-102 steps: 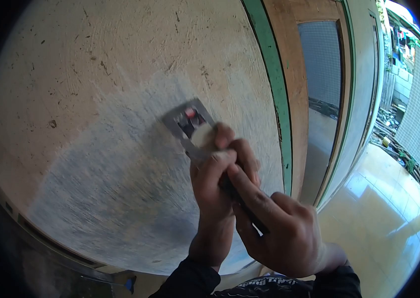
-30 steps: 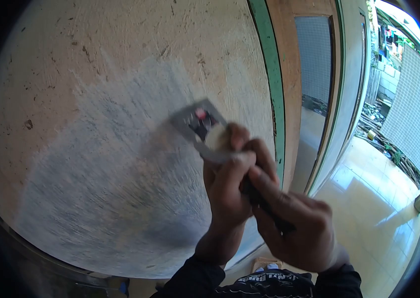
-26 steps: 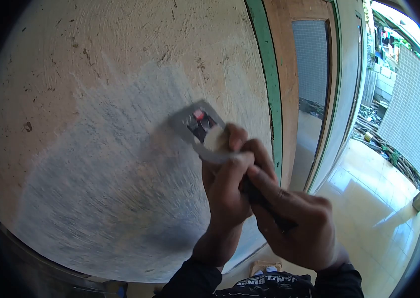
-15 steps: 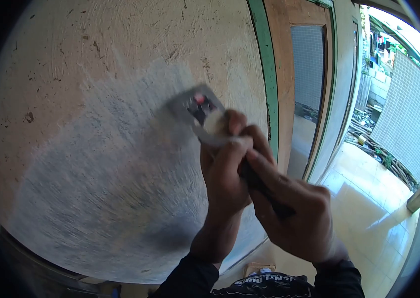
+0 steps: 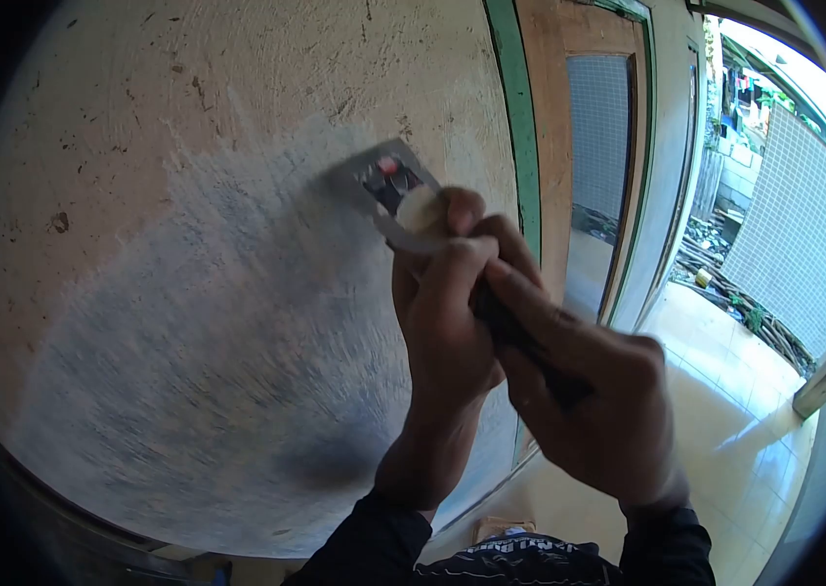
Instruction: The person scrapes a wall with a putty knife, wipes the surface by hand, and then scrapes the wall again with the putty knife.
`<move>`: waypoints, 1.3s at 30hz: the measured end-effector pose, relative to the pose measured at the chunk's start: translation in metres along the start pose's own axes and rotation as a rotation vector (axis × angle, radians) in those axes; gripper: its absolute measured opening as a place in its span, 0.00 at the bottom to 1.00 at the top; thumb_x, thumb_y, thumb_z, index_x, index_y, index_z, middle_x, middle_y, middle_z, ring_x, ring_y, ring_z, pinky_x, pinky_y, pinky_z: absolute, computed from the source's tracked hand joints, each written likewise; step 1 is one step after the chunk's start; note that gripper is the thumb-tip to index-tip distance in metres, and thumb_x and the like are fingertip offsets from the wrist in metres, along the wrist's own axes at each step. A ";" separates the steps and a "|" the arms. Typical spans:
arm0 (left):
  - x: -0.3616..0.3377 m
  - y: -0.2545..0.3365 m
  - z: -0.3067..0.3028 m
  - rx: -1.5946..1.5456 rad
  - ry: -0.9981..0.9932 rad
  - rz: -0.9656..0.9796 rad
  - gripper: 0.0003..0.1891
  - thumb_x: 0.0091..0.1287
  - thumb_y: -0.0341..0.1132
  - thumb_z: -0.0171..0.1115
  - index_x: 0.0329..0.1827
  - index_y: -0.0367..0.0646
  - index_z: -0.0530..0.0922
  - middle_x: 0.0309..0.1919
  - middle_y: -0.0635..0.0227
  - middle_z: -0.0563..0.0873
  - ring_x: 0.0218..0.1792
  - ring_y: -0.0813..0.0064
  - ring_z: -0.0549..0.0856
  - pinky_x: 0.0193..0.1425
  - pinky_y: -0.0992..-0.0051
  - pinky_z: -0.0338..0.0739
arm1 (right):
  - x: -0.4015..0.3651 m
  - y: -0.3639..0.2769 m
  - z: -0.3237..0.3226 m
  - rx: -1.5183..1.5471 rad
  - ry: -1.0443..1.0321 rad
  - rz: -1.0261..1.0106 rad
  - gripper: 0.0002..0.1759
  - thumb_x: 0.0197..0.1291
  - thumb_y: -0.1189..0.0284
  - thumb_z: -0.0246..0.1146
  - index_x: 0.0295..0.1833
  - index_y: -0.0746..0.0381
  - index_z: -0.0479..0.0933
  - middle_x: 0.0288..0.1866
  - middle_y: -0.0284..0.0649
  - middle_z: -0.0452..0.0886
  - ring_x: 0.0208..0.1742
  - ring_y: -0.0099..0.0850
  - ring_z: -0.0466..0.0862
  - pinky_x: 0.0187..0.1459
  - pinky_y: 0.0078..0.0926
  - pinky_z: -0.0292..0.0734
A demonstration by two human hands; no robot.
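A scraper with a wide metal blade [image 5: 354, 174] and a dark handle sits in both my hands. The blade lies at the wall [image 5: 266, 322], near the upper edge of a grey, scraped-looking patch; the surface above it is beige and pitted. Closed near the blade, my left hand [image 5: 447, 313] grips the front of the scraper. Behind it, my right hand [image 5: 598, 391] is wrapped round the dark handle, its fingers touching the left hand. A pale round part and a red mark show at the base of the blade.
Right of the wall stand a green frame [image 5: 520, 127] and a wooden door [image 5: 554, 156] with a glass panel. Beyond are a shiny tiled floor [image 5: 725, 391], a mesh panel [image 5: 799, 234] and piled sticks. A dark edge runs along the wall's bottom.
The scraper and both hands have moved slightly up along the wall. Both hands keep their hold. The view has shifted slightly.
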State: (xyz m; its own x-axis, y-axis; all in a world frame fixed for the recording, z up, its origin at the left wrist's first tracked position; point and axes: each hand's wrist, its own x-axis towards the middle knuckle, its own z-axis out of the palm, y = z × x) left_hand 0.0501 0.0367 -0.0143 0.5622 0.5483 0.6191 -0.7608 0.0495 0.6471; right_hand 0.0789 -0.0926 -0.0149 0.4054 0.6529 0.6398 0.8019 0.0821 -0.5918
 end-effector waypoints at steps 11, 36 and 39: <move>0.003 0.005 0.001 -0.090 -0.023 -0.074 0.06 0.58 0.25 0.41 0.37 0.41 0.63 0.14 0.65 0.69 0.12 0.79 0.69 0.17 0.80 0.68 | -0.004 0.002 0.005 0.021 -0.036 0.013 0.26 0.53 0.85 0.59 0.61 0.67 0.73 0.38 0.51 0.85 0.37 0.30 0.87 0.39 0.22 0.80; 0.020 0.007 0.007 -0.031 0.038 -0.013 0.05 0.58 0.27 0.41 0.37 0.41 0.62 0.15 0.65 0.72 0.12 0.81 0.67 0.12 0.81 0.64 | 0.016 -0.003 0.005 -0.051 0.076 -0.065 0.26 0.54 0.82 0.62 0.61 0.65 0.73 0.37 0.49 0.86 0.32 0.26 0.87 0.34 0.23 0.80; 0.023 0.012 0.015 -0.019 -0.005 -0.038 0.05 0.58 0.27 0.41 0.37 0.41 0.62 0.15 0.66 0.71 0.12 0.81 0.66 0.12 0.82 0.63 | 0.016 -0.001 -0.003 0.052 0.100 -0.074 0.26 0.54 0.82 0.62 0.61 0.65 0.73 0.35 0.48 0.85 0.32 0.24 0.86 0.33 0.22 0.79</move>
State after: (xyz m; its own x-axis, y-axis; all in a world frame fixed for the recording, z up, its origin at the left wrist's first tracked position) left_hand 0.0583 0.0370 0.0145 0.5924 0.5417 0.5964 -0.7450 0.0865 0.6614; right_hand 0.0859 -0.0850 -0.0025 0.3894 0.5656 0.7269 0.8084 0.1684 -0.5641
